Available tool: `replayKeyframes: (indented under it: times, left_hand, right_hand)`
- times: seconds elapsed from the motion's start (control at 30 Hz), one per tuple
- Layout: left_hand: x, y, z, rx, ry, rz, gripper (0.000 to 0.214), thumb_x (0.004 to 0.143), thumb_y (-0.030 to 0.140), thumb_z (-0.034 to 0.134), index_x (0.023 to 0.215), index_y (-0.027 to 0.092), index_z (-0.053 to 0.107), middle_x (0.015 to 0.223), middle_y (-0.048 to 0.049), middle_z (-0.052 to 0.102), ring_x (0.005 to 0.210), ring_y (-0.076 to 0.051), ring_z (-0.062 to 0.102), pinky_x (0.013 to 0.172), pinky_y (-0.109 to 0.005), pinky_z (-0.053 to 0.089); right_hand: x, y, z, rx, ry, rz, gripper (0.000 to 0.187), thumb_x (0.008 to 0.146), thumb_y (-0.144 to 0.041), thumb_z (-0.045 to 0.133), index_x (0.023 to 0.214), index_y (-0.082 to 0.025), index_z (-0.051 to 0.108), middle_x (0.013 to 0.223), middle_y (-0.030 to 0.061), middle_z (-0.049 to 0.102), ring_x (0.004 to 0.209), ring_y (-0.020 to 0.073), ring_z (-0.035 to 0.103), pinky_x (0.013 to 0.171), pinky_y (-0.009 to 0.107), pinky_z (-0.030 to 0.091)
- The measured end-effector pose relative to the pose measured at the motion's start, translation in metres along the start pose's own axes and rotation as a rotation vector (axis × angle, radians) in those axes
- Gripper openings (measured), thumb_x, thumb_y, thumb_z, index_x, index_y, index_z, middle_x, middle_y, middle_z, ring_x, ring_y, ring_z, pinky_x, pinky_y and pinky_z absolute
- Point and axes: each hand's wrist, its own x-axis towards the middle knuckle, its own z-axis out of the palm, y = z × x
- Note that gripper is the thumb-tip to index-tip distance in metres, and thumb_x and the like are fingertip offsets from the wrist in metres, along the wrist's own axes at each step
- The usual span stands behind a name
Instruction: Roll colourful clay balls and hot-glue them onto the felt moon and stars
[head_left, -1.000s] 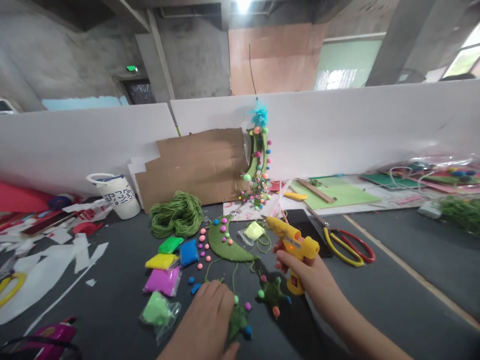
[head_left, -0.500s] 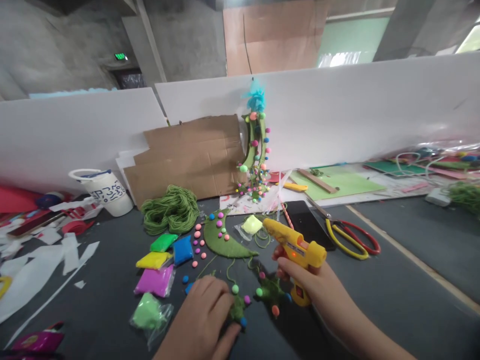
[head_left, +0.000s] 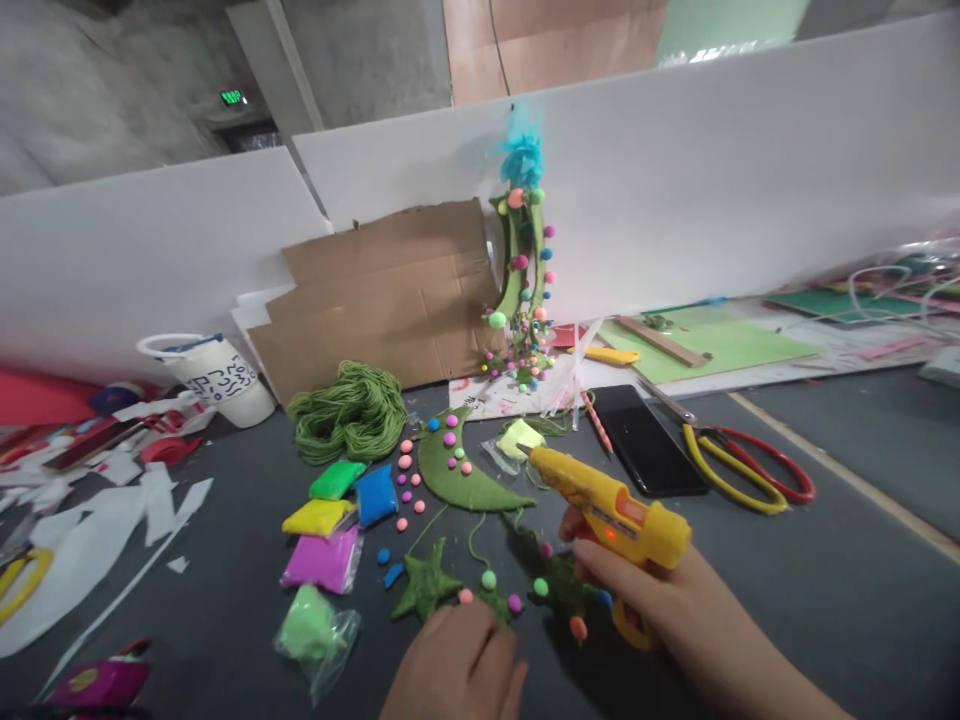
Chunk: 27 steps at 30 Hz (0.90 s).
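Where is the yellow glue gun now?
In the head view, right of centre, the yellow glue gun is in the right hand, below and left of the black phone.

Rather dim, softly and coolly lit. Shadowed darkly on the table (head_left: pixel 592 685) beneath the right hand (head_left: pixel 645 585). Glowing at the green sign (head_left: pixel 232 97); streaked with glare on the green wall (head_left: pixel 727 22). Slightly blurred at the left hand (head_left: pixel 454 662). Stretched and smeared toward the edges.

1 glue gun (head_left: pixel 611 510) | 3 tabletop stars (head_left: pixel 426 583) | 6 coloured packets (head_left: pixel 324 560)
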Motion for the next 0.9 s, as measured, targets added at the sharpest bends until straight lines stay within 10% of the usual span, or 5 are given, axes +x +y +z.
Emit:
replayKeyframes:
  times: [0.5,0.7,0.9]
  left_hand:
    - [0.002,0.003,0.005,0.002,0.059,-0.021,0.016,0.078,0.009,0.049,0.084,0.019,0.061,0.068,-0.003,0.062,0.06,-0.016,0.063,0.059,-0.027,0.055]
    - [0.007,-0.009,-0.026,-0.019,0.105,-0.05,0.007,0.075,0.019,0.053,0.075,0.018,0.061,0.067,-0.0045,0.064,0.061,-0.019,0.063,0.053,-0.029,0.052]
    - [0.011,-0.022,-0.062,0.033,-0.526,-0.325,0.007,0.074,0.025,0.061,0.07,0.021,0.063,0.07,-0.0016,0.068,0.066,-0.021,0.066,0.055,-0.028,0.048]
  right_hand:
    - [0.002,0.01,-0.001,-0.052,0.029,-0.054,0.02,0.074,-0.038,0.064,0.082,-0.02,0.064,0.07,0.0021,0.061,0.064,0.0179,0.057,0.059,0.028,0.049]
    - [-0.002,0.004,0.005,0.036,0.095,-0.021,0.02,0.075,-0.039,0.063,0.083,-0.021,0.064,0.07,0.0007,0.06,0.062,0.0163,0.057,0.056,0.025,0.049]
    - [-0.002,-0.001,0.003,0.044,0.092,-0.011,0.018,0.074,-0.036,0.064,0.082,-0.02,0.065,0.071,-0.0002,0.06,0.059,0.0141,0.056,0.053,0.023,0.05]
